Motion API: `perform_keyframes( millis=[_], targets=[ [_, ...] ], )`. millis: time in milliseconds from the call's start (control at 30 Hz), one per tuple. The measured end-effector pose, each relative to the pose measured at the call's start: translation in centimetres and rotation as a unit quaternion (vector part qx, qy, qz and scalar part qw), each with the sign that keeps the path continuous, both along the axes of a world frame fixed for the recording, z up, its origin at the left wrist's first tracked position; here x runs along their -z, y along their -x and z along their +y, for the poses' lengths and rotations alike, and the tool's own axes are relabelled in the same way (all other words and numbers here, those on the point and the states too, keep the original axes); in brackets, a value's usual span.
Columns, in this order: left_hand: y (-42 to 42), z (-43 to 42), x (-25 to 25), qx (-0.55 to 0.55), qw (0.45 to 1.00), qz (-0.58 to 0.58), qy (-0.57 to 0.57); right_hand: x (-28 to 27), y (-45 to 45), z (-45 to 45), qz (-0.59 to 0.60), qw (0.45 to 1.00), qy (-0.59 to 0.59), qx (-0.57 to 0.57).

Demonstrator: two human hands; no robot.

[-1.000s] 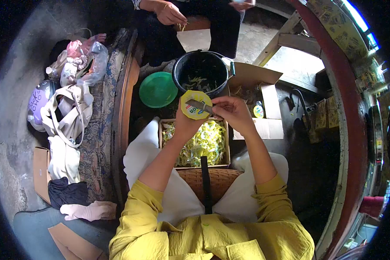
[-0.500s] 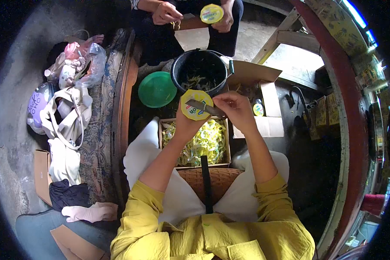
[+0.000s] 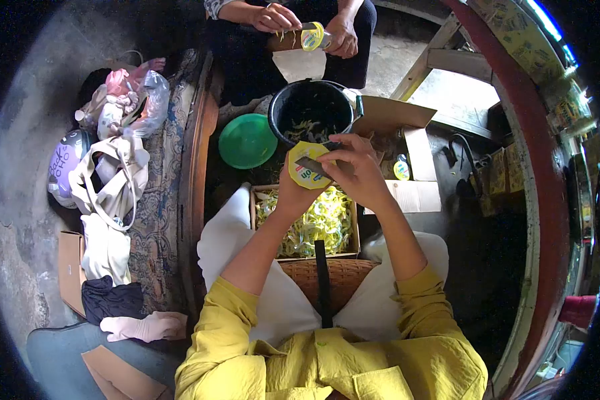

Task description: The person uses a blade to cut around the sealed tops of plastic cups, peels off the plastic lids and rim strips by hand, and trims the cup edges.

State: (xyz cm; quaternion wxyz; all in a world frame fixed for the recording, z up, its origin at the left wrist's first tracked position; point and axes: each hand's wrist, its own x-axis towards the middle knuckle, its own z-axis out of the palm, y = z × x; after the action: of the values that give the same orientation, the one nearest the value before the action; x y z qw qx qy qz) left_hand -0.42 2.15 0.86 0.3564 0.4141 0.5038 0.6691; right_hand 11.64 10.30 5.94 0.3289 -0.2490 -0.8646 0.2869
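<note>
In the head view, my left hand (image 3: 293, 195) grips a cup with a yellow printed lid (image 3: 304, 152), its lid turned up toward me. My right hand (image 3: 357, 172) pinches a flat grey knife blade (image 3: 310, 166), which lies across the top of that lid. Most of the cup's body is hidden under the lid and my fingers. Below my hands, between my legs, a shallow box (image 3: 355, 230) holds a heap of thin yellow strips (image 3: 315, 223). Just beyond my hands stands a dark bucket (image 3: 277, 123) with some strips inside.
Across from me, a person's hands (image 3: 342, 37) hold another yellow-lidded cup (image 3: 311, 37) and a blade. A green lid-like disc (image 3: 247, 141) lies left of the bucket. To its right is an open cardboard box (image 3: 420, 157) with a cup (image 3: 401, 169). A bench with bags (image 3: 113, 167) runs along the left.
My right hand has shifted inward, its fingers now over the lid's right side, and the blade has turned on the lid. The other person's blade has come to their cup, which has tilted.
</note>
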Motion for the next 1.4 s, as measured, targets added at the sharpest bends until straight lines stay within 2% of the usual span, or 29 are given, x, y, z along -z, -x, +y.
perform_keyframes(
  millis=[67, 200, 333, 467, 533, 600, 733, 867, 967, 1100, 1200, 1300, 1400],
  targets=[
    [0.2, 0.2, 0.0, -0.012, 0.999, 0.035, -0.003, -0.5, 0.0, 0.0, -0.006, 1.0, -0.021, -0.007],
    [0.5, 0.1, 0.0, -0.041, 0.997, 0.067, -0.017, -1.7, -0.2, 0.0, 0.022, 0.999, 0.033, 0.012],
    [1.4, 0.0, 0.3, -0.057, 0.998, 0.025, -0.024, -4.0, -1.8, -0.1, -0.033, 0.999, -0.017, -0.022],
    [2.7, 0.2, 0.3, -0.123, 0.989, 0.075, -0.031, -5.2, -3.0, -0.7, -0.07, 0.994, -0.06, -0.052],
    [3.3, 0.0, 0.2, -0.133, 0.989, 0.056, -0.014, -5.6, -3.4, -1.1, -0.092, 0.992, -0.067, -0.054],
    [3.7, 0.3, 0.4, -0.133, 0.99, 0.008, -0.04, -5.0, -3.6, -1.0, -0.113, 0.99, -0.067, -0.051],
    [4.5, 0.1, 0.4, -0.16, 0.986, 0.038, -0.03, -3.1, -3.6, -0.9, -0.16, 0.982, -0.057, -0.08],
    [4.4, 0.1, 0.0, -0.161, 0.986, 0.042, -0.017, -0.8, -3.0, -1.6, -0.15, 0.976, 0.083, -0.134],
    [4.2, 0.2, -0.1, -0.157, 0.986, 0.044, -0.023, 0.6, -2.7, -1.8, -0.247, 0.958, 0.029, -0.14],
    [4.1, 0.3, 0.3, -0.148, 0.984, 0.102, -0.008, -0.3, -2.7, -1.6, -0.196, 0.975, -0.026, -0.104],
    [4.1, 0.7, 1.4, -0.132, 0.987, 0.088, -0.008, -2.8, -2.7, -2.0, -0.161, 0.983, 0.007, -0.083],
    [3.1, 0.6, 0.7, -0.129, 0.991, 0.028, -0.032, -3.4, -2.6, -1.9, -0.118, 0.991, -0.044, -0.052],
    [2.5, 0.5, 0.1, -0.125, 0.99, 0.069, -0.009, -2.6, -2.0, -1.9, -0.095, 0.993, -0.062, 0.025]
  ],
)
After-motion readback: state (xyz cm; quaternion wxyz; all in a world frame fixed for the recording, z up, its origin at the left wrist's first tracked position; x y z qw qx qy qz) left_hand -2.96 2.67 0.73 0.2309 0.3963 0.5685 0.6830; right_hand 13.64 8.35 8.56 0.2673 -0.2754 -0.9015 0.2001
